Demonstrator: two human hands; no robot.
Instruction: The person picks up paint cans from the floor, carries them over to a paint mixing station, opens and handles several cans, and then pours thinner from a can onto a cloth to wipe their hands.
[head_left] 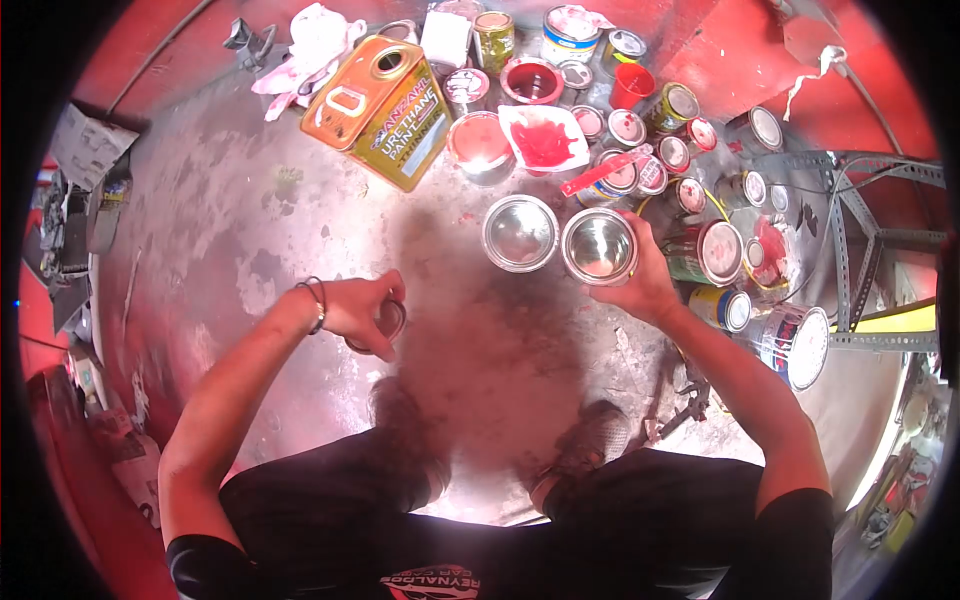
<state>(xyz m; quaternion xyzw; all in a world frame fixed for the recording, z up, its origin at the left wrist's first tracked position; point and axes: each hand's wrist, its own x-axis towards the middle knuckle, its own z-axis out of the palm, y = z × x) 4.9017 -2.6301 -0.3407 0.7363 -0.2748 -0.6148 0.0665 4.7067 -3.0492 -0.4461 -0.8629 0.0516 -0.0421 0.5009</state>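
Observation:
My right hand point(645, 275) is wrapped round the side of an open metal can point(599, 247) with a shiny, bare inside. Just left of that can stands a second open metal can point(520, 233), its rim close to the first. On the left, my left hand point(358, 312) has its fingers curved round a small round container point(391, 321), held over the floor; the hand hides most of it. Beyond the cans, a white sheet with red paint point(548, 140) lies across the container tops, and a red-coated stick point(606, 172) rests over another can.
A large yellow urethane paint thinner tin point(385, 110) stands at the back left beside crumpled white cloth point(318, 45). Several paint cans, a red cup point(632, 86) and a big white-lidded can point(795, 345) crowd the back and right. A metal shelf frame point(868, 235) stands far right.

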